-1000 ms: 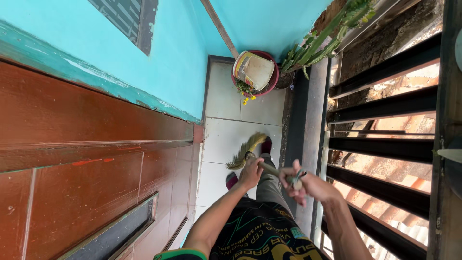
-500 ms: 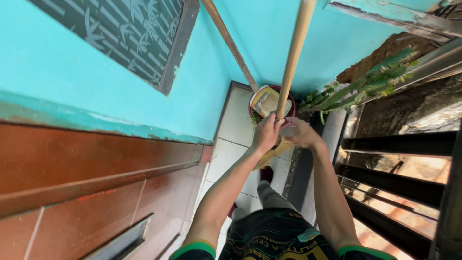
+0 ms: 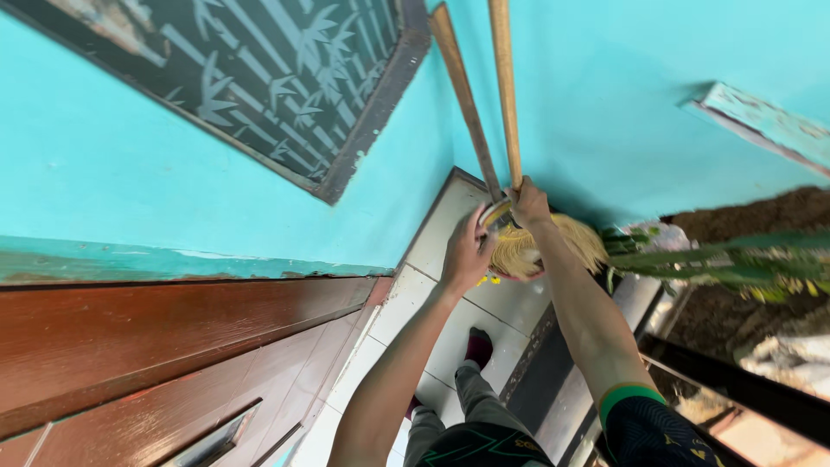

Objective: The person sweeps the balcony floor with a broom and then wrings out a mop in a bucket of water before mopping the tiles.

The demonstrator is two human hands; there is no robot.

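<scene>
- A turquoise wall [image 3: 622, 52] runs behind everything.
- A dark window pane [image 3: 259, 69] with a bamboo leaf pattern sits in it.
- A reddish-brown wooden door [image 3: 156, 355] stands at the left.
- White floor tiles [image 3: 450, 337] lie below.
- A green spiky plant [image 3: 735, 264] leans at the right.

The broom [image 3: 510, 130] stands nearly upright, its long pale wooden handle running from about 6 o'clock up toward 12 o'clock and out of the top of the view, leaning slightly left at the top. Its head is a bushy fan of yellow straw bristles [image 3: 566, 242], spreading toward 4 o'clock from the base of the handle. A striped band wraps the neck where handle meets bristles. Both hands grip it there, the left hand [image 3: 467, 255] at 8 o'clock of the neck, the right hand [image 3: 529, 203] just above.
</scene>
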